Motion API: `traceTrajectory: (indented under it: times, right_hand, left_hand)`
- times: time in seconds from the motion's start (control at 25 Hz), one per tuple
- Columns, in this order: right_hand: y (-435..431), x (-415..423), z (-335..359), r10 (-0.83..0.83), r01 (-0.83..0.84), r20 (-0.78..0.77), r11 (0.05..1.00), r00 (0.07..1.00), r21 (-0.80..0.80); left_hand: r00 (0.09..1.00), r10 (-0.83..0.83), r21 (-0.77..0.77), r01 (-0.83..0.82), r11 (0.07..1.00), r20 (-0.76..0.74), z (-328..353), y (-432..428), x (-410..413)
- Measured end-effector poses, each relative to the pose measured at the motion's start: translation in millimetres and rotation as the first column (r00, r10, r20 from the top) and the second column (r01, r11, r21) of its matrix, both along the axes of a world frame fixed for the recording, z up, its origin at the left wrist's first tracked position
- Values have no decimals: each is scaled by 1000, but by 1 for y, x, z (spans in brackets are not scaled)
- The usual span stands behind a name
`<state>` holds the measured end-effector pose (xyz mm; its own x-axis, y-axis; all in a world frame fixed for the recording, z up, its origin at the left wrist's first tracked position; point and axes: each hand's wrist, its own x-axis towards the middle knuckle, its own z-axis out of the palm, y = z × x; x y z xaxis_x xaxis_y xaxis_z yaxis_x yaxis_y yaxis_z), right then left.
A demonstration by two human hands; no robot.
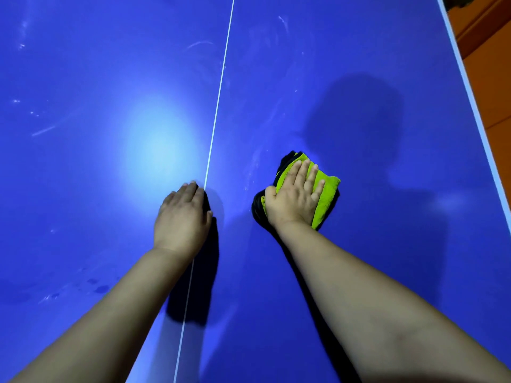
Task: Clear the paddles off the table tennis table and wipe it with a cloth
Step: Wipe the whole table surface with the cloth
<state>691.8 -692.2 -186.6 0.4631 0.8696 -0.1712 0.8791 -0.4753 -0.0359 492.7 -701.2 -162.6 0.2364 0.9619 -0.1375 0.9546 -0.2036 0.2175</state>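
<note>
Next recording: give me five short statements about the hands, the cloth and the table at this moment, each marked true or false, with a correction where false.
1. The right hand presses flat on the folded green-and-black cloth. True.
2. The left hand grips a paddle. False: it rests flat on the blue table tennis table and holds nothing.
3. The cloth lies left of the thin white centre line. False: it lies to the right of it.
4. No paddle shows on the visible part of the table. True.
5. An orange floor shows beyond the table's right edge. True.
</note>
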Motion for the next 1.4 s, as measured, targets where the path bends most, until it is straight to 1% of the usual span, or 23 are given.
traceTrajectory:
  times: [0.04, 0.16, 0.28, 0.36, 0.52, 0.6, 0.68, 0.76, 0.88, 1.0, 1.08, 1.12, 1.24, 1.4]
  right_hand:
    - [18, 8, 0, 14, -14, 8, 1000, 1000, -3]
    - [68, 30, -3, 63, -63, 28, 998, 998, 0]
    - [114, 45, -4, 106, -107, 36, 994, 994, 17]
    - [139, 52, -3, 165, -165, 51, 986, 985, -10]
    - [155, 58, -3, 349, -348, 71, 937, 934, -39]
    - [148, 57, -1, 466, -464, 48, 885, 883, -46]
    - [132, 49, 2, 592, -591, 28, 805, 805, -45]
    - [109, 35, 4, 684, -681, 23, 729, 729, -66]
    - [65, 14, 5, 749, -747, 7, 661, 662, -72]
    - [15, -6, 6, 768, -768, -25, 637, 640, -64]
    - [-25, -22, 6, 769, -769, -34, 637, 639, -46]
    - [-47, -31, 7, 764, -765, -43, 643, 644, -38]
    - [-107, -57, 9, 746, -747, -34, 664, 665, -34]
    - [-184, -91, 14, 722, -721, 3, 691, 691, -52]
  left_hand:
    - [1000, -10, 30, 10, 1000, -7, -3, 12, 4]
    - [999, 39, 119, -42, 992, 25, -12, 31, 10]
    - [1000, 22, 91, -22, 996, 10, -17, 30, 9]
    - [1000, -7, 51, 7, 999, -2, -21, 32, 9]
    - [999, -20, 6, 21, 1000, -36, -20, 37, 9]
    - [998, -32, -25, 30, 999, -63, -16, 36, 10]
    - [995, -46, -37, 43, 998, -91, -13, 35, 9]
    - [995, -52, -17, 51, 999, -90, -10, 35, 9]
    - [993, -49, -32, 46, 998, -105, -2, 37, 5]
    - [999, -14, -10, 14, 1000, -42, 7, 21, -8]
    - [1000, 8, 13, -8, 1000, 15, 12, -6, -24]
    - [999, -7, 21, 6, 1000, 36, 14, -23, -33]
    - [999, -26, 68, 24, 997, 35, 16, -69, -59]
    - [998, -54, 57, 51, 997, 41, 29, -122, -95]
